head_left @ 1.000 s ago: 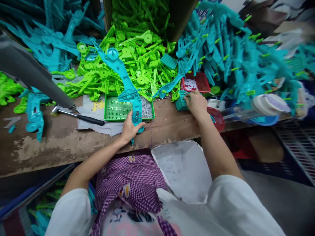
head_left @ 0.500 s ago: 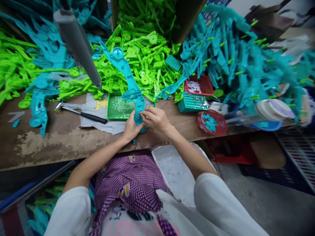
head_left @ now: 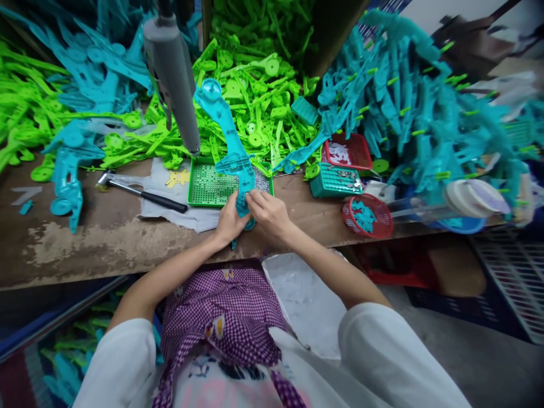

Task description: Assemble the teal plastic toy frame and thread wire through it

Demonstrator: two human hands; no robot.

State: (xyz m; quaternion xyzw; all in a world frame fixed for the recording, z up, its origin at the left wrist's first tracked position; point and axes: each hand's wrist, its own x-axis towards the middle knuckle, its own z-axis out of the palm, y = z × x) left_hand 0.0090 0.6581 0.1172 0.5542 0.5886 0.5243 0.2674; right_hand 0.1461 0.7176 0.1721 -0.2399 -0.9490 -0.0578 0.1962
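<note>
A long blue plastic part, with a round disc at its far end and a crosspiece lower down, leans over the green basket. My left hand is closed around its near end, thumb and fingers on either side. Fingers pinched together, my right hand presses at the same near end. Whatever small thing those fingertips may hold is hidden. Small silvery pieces fill the right side of the basket, behind the blue part.
A grey hanging driver points down left of the part. A hammer lies on a cloth. Heaped behind are green plastic parts and blue parts. Red basket and teal basket stand to the right.
The blue part's far end has swung slightly to the right. My right fingers have closed in lower against its near end. The hanging driver appears further right in view.
</note>
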